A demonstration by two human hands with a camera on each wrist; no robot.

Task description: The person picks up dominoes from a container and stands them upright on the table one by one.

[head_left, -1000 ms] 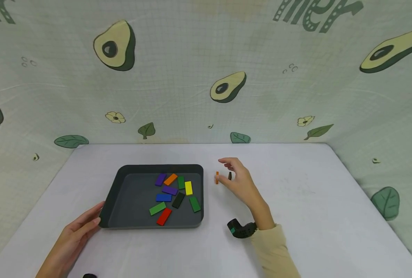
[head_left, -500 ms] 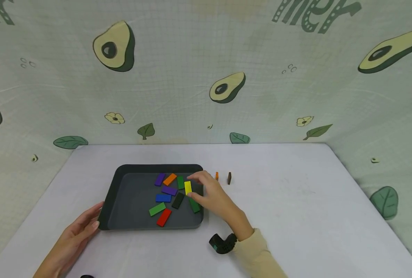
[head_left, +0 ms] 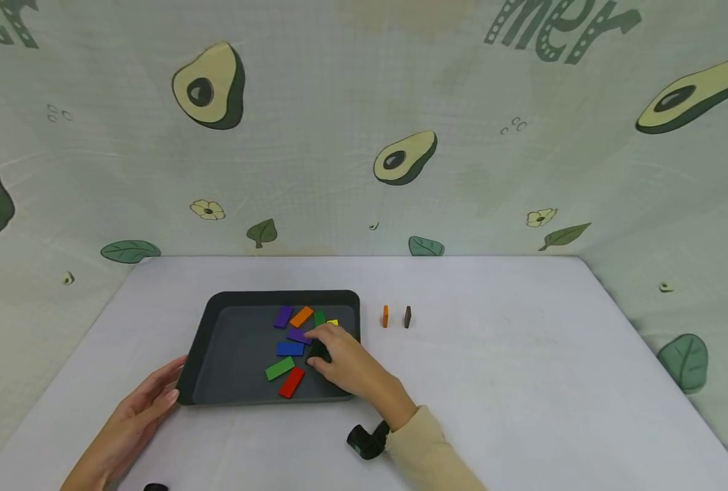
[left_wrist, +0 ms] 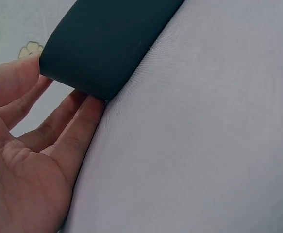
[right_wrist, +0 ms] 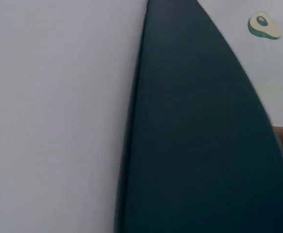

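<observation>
As the left grip holds one tray beside two blocks, the right grip straddles one black block, pinch unclear

The right sleeve is plain beige, its cuff ending well behind the bare right fingers. Between cuff and fingers, at the wrist, sits a black camera, bent in shape, with a small green mark. Behind the bare left fingers, a black rounded piece shows only in part.
</observation>
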